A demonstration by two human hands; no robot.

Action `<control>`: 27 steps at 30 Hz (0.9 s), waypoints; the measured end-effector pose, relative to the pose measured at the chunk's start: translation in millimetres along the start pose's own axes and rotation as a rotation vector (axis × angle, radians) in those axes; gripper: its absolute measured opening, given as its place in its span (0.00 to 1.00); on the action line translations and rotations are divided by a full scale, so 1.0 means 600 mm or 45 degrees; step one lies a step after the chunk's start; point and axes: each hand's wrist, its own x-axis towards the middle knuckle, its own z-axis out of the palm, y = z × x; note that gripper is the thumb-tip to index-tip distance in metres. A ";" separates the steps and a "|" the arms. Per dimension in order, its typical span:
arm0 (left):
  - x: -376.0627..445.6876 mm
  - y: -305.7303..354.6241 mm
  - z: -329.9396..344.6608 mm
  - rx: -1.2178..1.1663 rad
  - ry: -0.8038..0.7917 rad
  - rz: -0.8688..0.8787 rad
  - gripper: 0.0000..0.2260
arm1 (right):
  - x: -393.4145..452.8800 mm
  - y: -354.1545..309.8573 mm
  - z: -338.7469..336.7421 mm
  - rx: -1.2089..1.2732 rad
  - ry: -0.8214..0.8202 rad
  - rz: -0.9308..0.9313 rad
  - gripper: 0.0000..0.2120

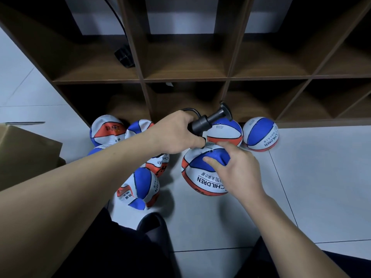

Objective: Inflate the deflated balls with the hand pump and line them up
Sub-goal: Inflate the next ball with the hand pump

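My left hand (176,135) grips the black hand pump (208,121) by its barrel, with the handle pointing up and right and its thin hose looping behind my knuckles. Just below it a blue, white and orange ball (202,177) lies on the floor, dented on top. My right hand (234,169) holds this ball from the right, thumb pressed into its blue panel. Two round balls (226,133) (261,134) stand side by side against the shelf. Several crumpled, deflated balls (140,189) lie in a heap to the left.
A dark wooden cubby shelf (186,79) rises right behind the balls, with a black object and cable (124,55) in one compartment. A cardboard box (26,153) sits at the left. My dark shoe (154,225) and trouser legs fill the bottom. Pale floor tiles (321,177) stretch to the right.
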 end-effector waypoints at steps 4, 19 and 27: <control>0.005 -0.002 0.007 0.014 -0.026 -0.033 0.11 | 0.002 0.002 0.001 -0.018 -0.011 0.000 0.29; -0.009 0.004 0.031 0.018 -0.008 -0.031 0.11 | -0.002 -0.008 -0.009 -0.162 -0.051 -0.041 0.23; -0.022 -0.008 0.042 -0.035 -0.170 -0.064 0.12 | -0.004 0.003 -0.010 -0.243 -0.110 -0.079 0.18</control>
